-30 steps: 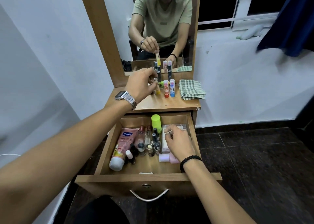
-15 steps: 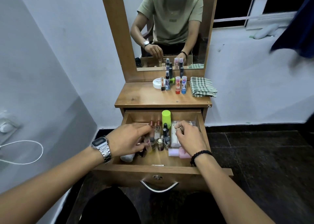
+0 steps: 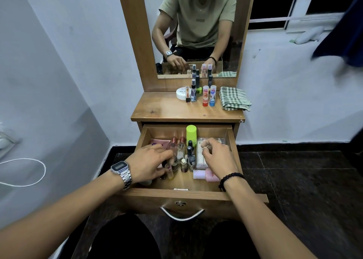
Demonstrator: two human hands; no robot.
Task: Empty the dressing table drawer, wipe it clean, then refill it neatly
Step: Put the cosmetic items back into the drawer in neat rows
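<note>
1. Drawer [image 3: 233,152] pulled open below the table [image 3: 157,111]; left hand [image 3: 149,164], grip curled among upright small bottles [image 3: 183,161], risks toppling neighbours
2. Right hand [image 3: 218,158], fingers curled over the clear box [image 3: 200,160], hold unclear; it may snag the green bottle [image 3: 191,134]

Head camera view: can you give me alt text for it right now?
Both hands reach into the open drawer: the left hand fingers small bottles, the right hand rests over a clear box. On the tabletop stand more bottles beside a folded checked cloth.
</note>
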